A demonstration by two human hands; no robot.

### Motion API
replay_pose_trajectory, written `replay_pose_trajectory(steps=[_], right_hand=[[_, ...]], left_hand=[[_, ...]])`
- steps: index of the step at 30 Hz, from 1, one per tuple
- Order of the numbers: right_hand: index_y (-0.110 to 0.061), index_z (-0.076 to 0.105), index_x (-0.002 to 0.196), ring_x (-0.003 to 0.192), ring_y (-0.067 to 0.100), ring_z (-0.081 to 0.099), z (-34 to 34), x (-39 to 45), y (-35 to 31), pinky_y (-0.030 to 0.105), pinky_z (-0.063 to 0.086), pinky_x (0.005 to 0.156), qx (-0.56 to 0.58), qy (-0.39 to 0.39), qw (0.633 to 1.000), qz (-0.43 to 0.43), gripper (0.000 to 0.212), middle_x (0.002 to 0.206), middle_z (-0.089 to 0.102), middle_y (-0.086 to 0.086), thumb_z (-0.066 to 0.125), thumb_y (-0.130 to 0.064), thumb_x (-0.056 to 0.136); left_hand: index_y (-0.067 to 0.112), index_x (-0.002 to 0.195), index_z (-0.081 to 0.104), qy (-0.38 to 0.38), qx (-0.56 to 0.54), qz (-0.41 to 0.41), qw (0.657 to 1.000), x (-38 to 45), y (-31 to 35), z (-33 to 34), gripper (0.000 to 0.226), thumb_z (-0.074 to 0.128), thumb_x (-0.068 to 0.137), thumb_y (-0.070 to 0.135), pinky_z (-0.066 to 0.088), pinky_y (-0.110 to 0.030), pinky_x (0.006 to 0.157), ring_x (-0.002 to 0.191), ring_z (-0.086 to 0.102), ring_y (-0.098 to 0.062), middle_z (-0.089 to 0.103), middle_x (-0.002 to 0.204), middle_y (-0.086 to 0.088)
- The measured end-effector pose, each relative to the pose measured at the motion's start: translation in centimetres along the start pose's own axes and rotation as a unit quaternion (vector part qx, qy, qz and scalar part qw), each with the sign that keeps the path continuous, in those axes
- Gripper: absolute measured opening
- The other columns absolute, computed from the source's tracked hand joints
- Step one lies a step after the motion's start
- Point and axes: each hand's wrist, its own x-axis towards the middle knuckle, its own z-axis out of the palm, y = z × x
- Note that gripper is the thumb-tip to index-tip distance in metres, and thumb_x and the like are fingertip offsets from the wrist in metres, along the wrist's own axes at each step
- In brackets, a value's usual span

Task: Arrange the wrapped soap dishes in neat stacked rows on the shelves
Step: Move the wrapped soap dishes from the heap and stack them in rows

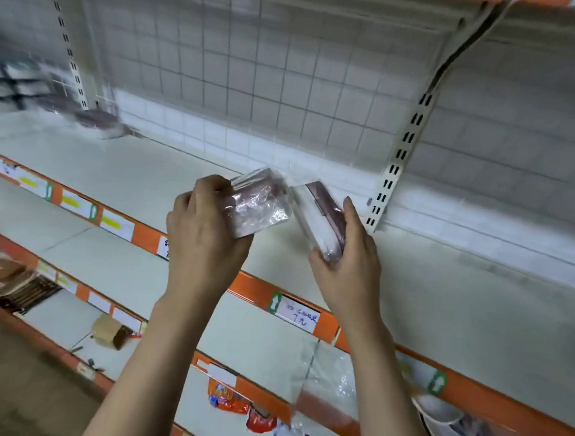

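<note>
Two wrapped soap dishes are up in the air here, one in each hand, both held over the white upper shelf [152,181]. The left hand [203,232] has its fingers curled round the near end of the left soap dish [259,205], thumb under it, the clear wrap crinkled and catching the light, a dark reddish-brown dish showing through. The right hand [347,263] grips the right soap dish [320,216] from below and from the side, forefinger stretched up along its far edge, the dish tipped steeply on its side so the brown rim faces the camera. The two packs lean toward each other at the top, very near, and may be just touching where the wrap bunches; blur makes that hard to call.

Behind them runs the wire grid back panel [255,72], with a slotted upright [399,157] to the right. Far left at the back of the shelf sits a blurred dark pile [95,119], possibly more wrapped dishes. Along the shelf front, an orange edge strip [254,287] carries a handwritten price tag [298,315]. Lower down, a loose clear plastic bag [328,391] lies on the next shelf, and red snack packets [232,401] lie below that.
</note>
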Motion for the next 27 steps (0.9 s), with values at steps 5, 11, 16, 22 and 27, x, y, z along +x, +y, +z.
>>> replay_pose_trajectory(steps=[5, 11, 16, 22, 27], right_hand=[[-0.009, 0.050, 0.130, 0.106, 0.018, 0.050, 6.1, 1.9, -1.7, 0.012, 0.033, 0.086, 0.024, 0.001, 1.000, 0.012, 0.065, 0.123, 0.058, 0.008, 0.067, -0.004, 0.067], [-0.004, 0.053, 0.114, 0.094, 0.014, 0.047, 15.3, 4.7, -4.1, 0.013, 0.031, 0.073, 0.054, 0.023, 0.998, 0.003, 0.054, 0.109, 0.055, 0.010, 0.071, 0.002, 0.064], [-0.008, 0.053, 0.115, 0.098, 0.025, 0.055, 22.9, 8.9, -7.1, 0.028, 0.041, 0.080, 0.061, 0.008, 0.998, -0.008, 0.054, 0.112, 0.060, 0.006, 0.071, -0.001, 0.066], [-0.008, 0.052, 0.116, 0.100, 0.031, 0.054, 30.8, 11.6, -11.7, 0.040, 0.044, 0.082, 0.071, -0.027, 0.997, -0.009, 0.054, 0.112, 0.060, 0.006, 0.071, -0.001, 0.066], [-0.007, 0.048, 0.119, 0.103, 0.027, 0.052, 36.9, 12.6, -14.9, 0.039, 0.046, 0.085, 0.073, -0.043, 0.996, 0.005, 0.057, 0.114, 0.054, 0.006, 0.068, -0.001, 0.067]], left_hand=[[0.014, 0.111, 0.045, 0.001, 0.036, 0.035, 0.999, 2.6, -6.3, -0.9, 0.044, 0.049, 0.068, 0.025, 0.034, -0.037, 0.075, 0.086, 0.053, -0.040, 0.062, 0.102, -0.011], [0.024, 0.120, 0.043, -0.010, 0.083, 0.070, 0.994, 8.2, -15.7, -1.5, 0.052, 0.048, 0.069, 0.030, 0.025, -0.025, 0.088, 0.098, 0.054, -0.038, 0.061, 0.110, -0.007], [0.015, 0.130, 0.047, 0.008, 0.100, 0.063, 0.993, 13.6, -21.2, -3.0, 0.060, 0.055, 0.072, 0.030, 0.026, -0.029, 0.084, 0.104, 0.043, -0.028, 0.060, 0.107, -0.006], [0.001, 0.124, 0.051, 0.000, 0.075, 0.019, 0.997, 17.7, -28.1, -6.0, 0.065, 0.061, 0.063, 0.020, 0.039, -0.042, 0.093, 0.103, 0.053, -0.032, 0.059, 0.110, -0.012], [0.009, 0.118, 0.052, -0.010, 0.083, 0.041, 0.996, 19.9, -35.0, -7.7, 0.058, 0.051, 0.064, 0.031, 0.047, -0.047, 0.084, 0.095, 0.056, -0.035, 0.055, 0.107, -0.012]])
